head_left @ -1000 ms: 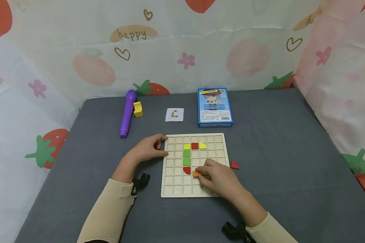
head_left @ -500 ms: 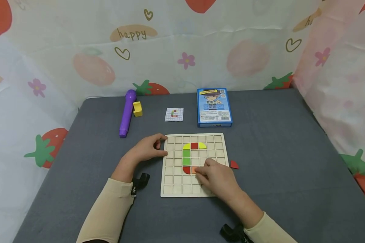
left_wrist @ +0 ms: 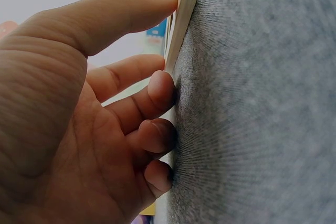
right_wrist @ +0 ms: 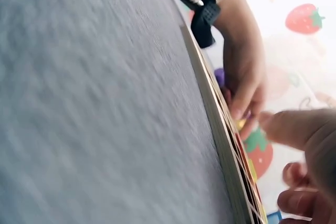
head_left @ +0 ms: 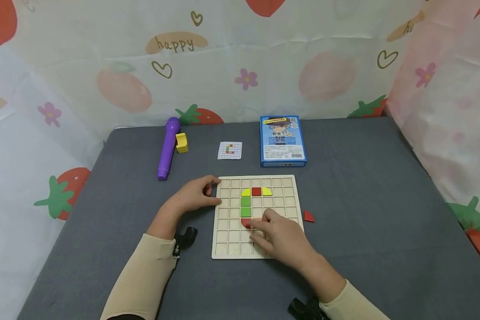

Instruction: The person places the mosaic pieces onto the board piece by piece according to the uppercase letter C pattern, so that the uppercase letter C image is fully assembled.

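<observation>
A pale wooden grid board [head_left: 228, 249] lies on the table with coloured pieces set in its cells. My left hand [head_left: 193, 194] touches the board's left edge with thumb and forefinger; its other fingers bend down at the cloth in the left wrist view. Over the board, my right hand [head_left: 283, 233] has its forefinger at a red quarter-round piece [head_left: 245, 222] and partly hides an orange square [head_left: 257, 219] beside it. Thumb and forefinger are apart with nothing between them. Above run two green squares [head_left: 246, 206], a yellow quarter-round [head_left: 246, 192], a red square [head_left: 256, 191] and another yellow quarter-round [head_left: 267, 191].
A loose red quarter-round [head_left: 309, 216] lies right of the board. Behind stand a blue box [head_left: 283, 141], a small pattern card [head_left: 230, 150], a purple microphone-shaped stick [head_left: 168, 149] and a yellow block [head_left: 182, 143]. A printed curtain [head_left: 280, 49] hangs along the back.
My right hand has set the orange square into the cell beside the red quarter-round and let go; its fingers have parted and shifted left. My left hand has stayed at the board's edge.
</observation>
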`<state>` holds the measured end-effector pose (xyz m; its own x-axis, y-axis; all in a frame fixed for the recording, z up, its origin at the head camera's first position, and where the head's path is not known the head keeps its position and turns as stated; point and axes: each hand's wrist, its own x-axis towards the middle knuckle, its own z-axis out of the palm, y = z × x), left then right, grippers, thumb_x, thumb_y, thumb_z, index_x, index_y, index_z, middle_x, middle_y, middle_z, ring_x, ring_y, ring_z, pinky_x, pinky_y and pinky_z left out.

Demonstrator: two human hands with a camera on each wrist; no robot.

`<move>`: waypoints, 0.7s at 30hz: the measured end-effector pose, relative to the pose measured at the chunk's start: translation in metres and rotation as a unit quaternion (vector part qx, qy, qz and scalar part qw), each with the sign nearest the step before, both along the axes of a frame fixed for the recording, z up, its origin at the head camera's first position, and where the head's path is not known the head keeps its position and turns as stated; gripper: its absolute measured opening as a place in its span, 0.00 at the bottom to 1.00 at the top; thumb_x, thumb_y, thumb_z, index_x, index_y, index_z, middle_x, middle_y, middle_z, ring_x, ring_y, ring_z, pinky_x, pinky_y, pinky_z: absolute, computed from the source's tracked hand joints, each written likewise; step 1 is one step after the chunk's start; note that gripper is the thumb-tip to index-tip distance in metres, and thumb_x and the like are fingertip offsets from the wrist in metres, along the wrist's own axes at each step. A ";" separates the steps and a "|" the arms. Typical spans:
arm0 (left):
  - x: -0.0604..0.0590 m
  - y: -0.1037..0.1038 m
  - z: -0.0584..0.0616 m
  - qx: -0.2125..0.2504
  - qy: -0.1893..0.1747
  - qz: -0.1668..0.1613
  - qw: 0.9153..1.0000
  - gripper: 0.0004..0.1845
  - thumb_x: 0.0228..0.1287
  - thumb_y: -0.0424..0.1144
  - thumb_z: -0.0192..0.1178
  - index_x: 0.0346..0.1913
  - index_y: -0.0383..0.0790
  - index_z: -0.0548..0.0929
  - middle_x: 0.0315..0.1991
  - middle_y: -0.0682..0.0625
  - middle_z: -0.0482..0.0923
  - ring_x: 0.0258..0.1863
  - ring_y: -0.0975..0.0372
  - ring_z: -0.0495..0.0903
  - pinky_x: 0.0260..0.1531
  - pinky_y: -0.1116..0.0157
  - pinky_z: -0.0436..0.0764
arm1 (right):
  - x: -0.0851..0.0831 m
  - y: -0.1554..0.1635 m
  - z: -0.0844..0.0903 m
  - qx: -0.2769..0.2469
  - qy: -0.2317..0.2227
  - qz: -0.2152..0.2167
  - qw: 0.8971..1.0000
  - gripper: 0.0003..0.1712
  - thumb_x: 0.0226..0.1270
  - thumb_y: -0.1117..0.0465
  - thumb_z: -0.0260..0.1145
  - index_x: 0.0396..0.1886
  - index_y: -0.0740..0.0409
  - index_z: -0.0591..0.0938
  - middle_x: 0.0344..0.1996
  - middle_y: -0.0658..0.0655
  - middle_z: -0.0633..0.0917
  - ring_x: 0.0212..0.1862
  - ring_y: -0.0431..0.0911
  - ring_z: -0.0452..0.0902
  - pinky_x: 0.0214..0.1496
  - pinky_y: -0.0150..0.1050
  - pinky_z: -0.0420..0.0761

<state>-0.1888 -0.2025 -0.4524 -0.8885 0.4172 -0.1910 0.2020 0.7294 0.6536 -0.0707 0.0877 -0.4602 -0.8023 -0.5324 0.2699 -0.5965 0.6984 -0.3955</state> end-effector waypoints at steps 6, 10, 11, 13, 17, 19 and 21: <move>0.001 0.001 0.002 -0.002 0.000 0.001 1.000 0.31 0.61 0.45 0.75 0.64 0.41 0.77 0.32 0.49 0.71 0.30 0.59 0.68 0.34 0.60 0.66 | -0.006 0.021 0.009 -0.055 -0.032 -0.057 0.996 0.18 0.63 0.55 0.78 0.52 0.50 0.90 0.31 0.47 0.73 0.24 0.35 0.62 0.23 0.32 0.66; 0.001 0.000 0.001 0.004 0.001 0.000 1.000 0.31 0.61 0.45 0.75 0.64 0.40 0.77 0.32 0.49 0.71 0.30 0.58 0.68 0.34 0.60 0.66 | -0.013 0.042 0.015 -0.050 -0.071 -0.119 0.989 0.16 0.64 0.58 0.77 0.51 0.52 0.90 0.33 0.48 0.77 0.27 0.38 0.66 0.27 0.36 0.70; 0.001 0.000 0.001 0.005 0.002 0.000 1.000 0.31 0.61 0.45 0.75 0.64 0.40 0.77 0.32 0.49 0.71 0.30 0.58 0.68 0.34 0.60 0.66 | -0.014 0.048 0.016 -0.046 -0.083 -0.134 0.986 0.15 0.64 0.58 0.76 0.51 0.52 0.89 0.34 0.48 0.77 0.27 0.39 0.67 0.28 0.37 0.70; 0.001 0.000 0.000 0.005 0.001 0.001 1.000 0.30 0.61 0.45 0.75 0.64 0.41 0.78 0.32 0.49 0.71 0.30 0.58 0.68 0.34 0.60 0.66 | -0.017 0.058 0.018 -0.037 -0.098 -0.159 0.982 0.15 0.65 0.61 0.74 0.51 0.54 0.88 0.36 0.50 0.79 0.29 0.41 0.70 0.30 0.39 0.71; 0.001 0.000 -0.001 0.005 0.000 0.001 1.000 0.30 0.61 0.45 0.75 0.64 0.41 0.78 0.32 0.49 0.71 0.30 0.59 0.68 0.34 0.60 0.66 | -0.020 0.077 0.019 -0.025 -0.137 -0.185 0.973 0.15 0.64 0.70 0.68 0.50 0.58 0.88 0.41 0.55 0.81 0.33 0.46 0.73 0.33 0.42 0.73; 0.001 0.000 -0.001 0.004 -0.001 0.002 1.000 0.30 0.61 0.45 0.75 0.64 0.41 0.78 0.32 0.49 0.71 0.30 0.59 0.68 0.34 0.60 0.66 | -0.021 0.084 0.020 -0.017 -0.157 -0.187 0.970 0.19 0.62 0.75 0.64 0.50 0.58 0.88 0.46 0.57 0.81 0.36 0.48 0.74 0.34 0.42 0.73; 0.001 0.000 0.000 0.004 -0.003 0.004 1.000 0.30 0.61 0.45 0.75 0.65 0.41 0.78 0.32 0.49 0.71 0.30 0.59 0.69 0.34 0.60 0.66 | -0.021 0.089 0.020 -0.009 -0.177 -0.182 0.967 0.24 0.61 0.78 0.60 0.53 0.58 0.88 0.48 0.58 0.80 0.38 0.50 0.74 0.34 0.42 0.73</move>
<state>-0.1877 -0.2021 -0.4522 -0.8906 0.4119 -0.1929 0.1925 0.7255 0.6607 -0.0922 0.1770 -0.4399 -0.9795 -0.1950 -0.0502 -0.1368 0.8275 -0.5446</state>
